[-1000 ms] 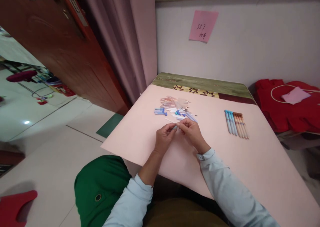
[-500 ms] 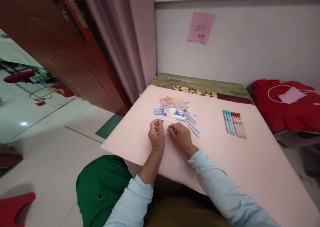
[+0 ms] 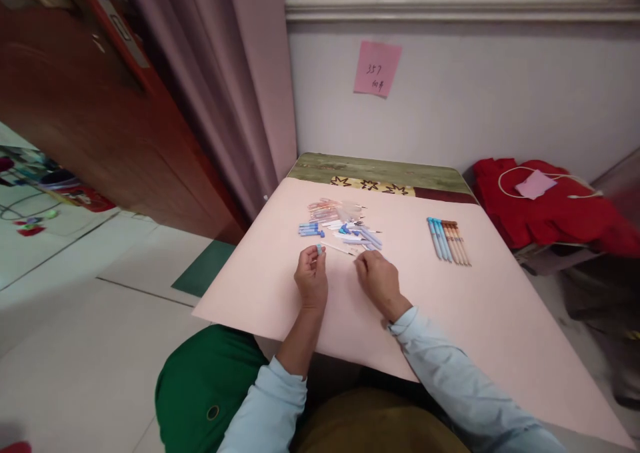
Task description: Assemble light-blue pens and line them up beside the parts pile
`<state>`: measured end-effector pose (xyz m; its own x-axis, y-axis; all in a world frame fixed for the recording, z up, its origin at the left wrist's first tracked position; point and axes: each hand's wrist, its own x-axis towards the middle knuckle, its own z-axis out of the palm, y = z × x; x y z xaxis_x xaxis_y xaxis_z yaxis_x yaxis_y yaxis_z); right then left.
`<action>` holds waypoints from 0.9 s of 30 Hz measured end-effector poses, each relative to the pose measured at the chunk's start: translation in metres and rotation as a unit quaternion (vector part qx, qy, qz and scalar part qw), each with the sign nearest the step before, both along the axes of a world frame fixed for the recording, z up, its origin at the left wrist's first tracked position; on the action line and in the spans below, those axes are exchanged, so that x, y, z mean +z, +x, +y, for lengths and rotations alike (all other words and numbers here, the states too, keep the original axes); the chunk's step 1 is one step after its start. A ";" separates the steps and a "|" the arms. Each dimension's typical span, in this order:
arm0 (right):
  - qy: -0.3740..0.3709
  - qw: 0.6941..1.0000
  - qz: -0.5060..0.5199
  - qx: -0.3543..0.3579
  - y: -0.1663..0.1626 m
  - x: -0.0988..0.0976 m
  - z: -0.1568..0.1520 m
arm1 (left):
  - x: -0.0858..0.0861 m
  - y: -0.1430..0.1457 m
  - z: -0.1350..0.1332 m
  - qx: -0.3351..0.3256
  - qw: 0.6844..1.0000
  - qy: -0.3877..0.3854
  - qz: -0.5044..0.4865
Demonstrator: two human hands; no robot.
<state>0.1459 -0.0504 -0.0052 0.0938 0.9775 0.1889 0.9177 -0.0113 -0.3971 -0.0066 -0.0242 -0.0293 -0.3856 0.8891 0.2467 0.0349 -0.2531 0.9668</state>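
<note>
My left hand (image 3: 313, 280) is raised over the near part of the table, closed in a pinch on a small light-blue pen part (image 3: 319, 248). To its right, my right hand (image 3: 380, 278) is low over the paper with fingers pressed together; what they hold, if anything, is hidden. Between the hands is a thin white pen refill (image 3: 337, 248), its right end close to my right fingertips. Just beyond lie lavender-blue pen barrels (image 3: 370, 238), dark-blue clip pieces (image 3: 345, 229), short blue pen tops (image 3: 309, 228) and pinkish clear barrels (image 3: 325, 208).
Blue pens (image 3: 439, 240) and brown-topped pens (image 3: 456, 243) lie in a row on the right of the pink paper (image 3: 450, 326). Red cloth (image 3: 565, 213) is piled beyond the table's right edge. A green stool cover (image 3: 205, 386) is at lower left; a door (image 3: 150, 140) stands left.
My right hand has moved right, away from my left hand, uncovering more of the refill. My left hand keeps its pinch on the blue pen part. The view has turned slightly right.
</note>
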 end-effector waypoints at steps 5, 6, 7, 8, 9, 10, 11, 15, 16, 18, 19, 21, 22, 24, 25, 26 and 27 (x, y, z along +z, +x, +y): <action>0.036 0.998 0.029 0.033 0.021 -0.010 -0.015 | 0.003 0.002 0.000 -0.028 0.999 -0.020 0.008; 0.045 0.998 0.030 0.042 0.021 -0.013 -0.016 | 0.003 0.002 0.000 -0.035 0.999 -0.021 0.007; 0.052 0.997 0.028 0.047 0.020 -0.015 -0.016 | 0.003 0.002 0.000 -0.044 0.999 -0.020 0.006; 0.057 0.997 0.024 0.048 0.019 -0.017 -0.015 | 0.003 0.002 -0.001 -0.056 0.998 -0.019 0.006; 0.060 0.997 0.019 0.048 0.018 -0.018 -0.014 | 0.002 0.001 -0.001 -0.068 0.998 -0.019 0.005; 0.062 0.997 0.011 0.048 0.017 -0.019 -0.013 | 0.001 0.001 -0.001 -0.080 0.997 -0.020 0.004; 0.066 0.997 0.002 0.050 0.016 -0.020 -0.012 | 0.001 0.001 -0.002 -0.091 0.996 -0.023 0.004; 0.078 0.994 -0.041 0.066 0.014 -0.021 -0.008 | 0.000 0.000 -0.006 -0.120 0.992 -0.042 0.008; 0.079 0.993 -0.051 0.066 0.013 -0.021 -0.008 | 0.000 0.001 -0.007 -0.129 0.991 -0.044 0.015; 0.080 0.992 -0.069 0.063 0.012 -0.021 -0.007 | 0.001 0.001 -0.009 -0.145 0.988 -0.040 0.021; 0.080 0.992 -0.076 0.061 0.012 -0.022 -0.007 | 0.001 0.001 -0.010 -0.155 0.987 -0.036 0.024; 0.082 0.991 -0.083 0.058 0.010 -0.022 -0.008 | 0.001 0.001 -0.011 -0.171 0.984 -0.029 0.025; 0.083 0.991 -0.085 0.056 0.009 -0.021 -0.008 | 0.001 0.001 -0.012 -0.177 0.983 -0.029 0.025; 0.085 0.991 -0.088 0.054 0.008 -0.021 -0.008 | 0.000 0.000 -0.012 -0.182 0.982 -0.028 0.027; 0.086 0.991 -0.089 0.053 0.008 -0.021 -0.008 | 0.000 -0.001 -0.012 -0.182 0.982 -0.027 0.030; 0.086 0.991 -0.090 0.053 0.008 -0.021 -0.008 | 0.001 -0.002 -0.011 -0.181 0.983 -0.023 0.035; 0.086 0.991 -0.090 0.052 0.008 -0.021 -0.008 | 0.001 -0.002 -0.011 -0.180 0.983 -0.017 0.043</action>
<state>0.1543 -0.0585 -0.0257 -0.0572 0.9319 0.3582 0.9666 0.1415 -0.2139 -0.0089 -0.0350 -0.0282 -0.0246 0.9723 0.2323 0.0308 -0.2315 0.9723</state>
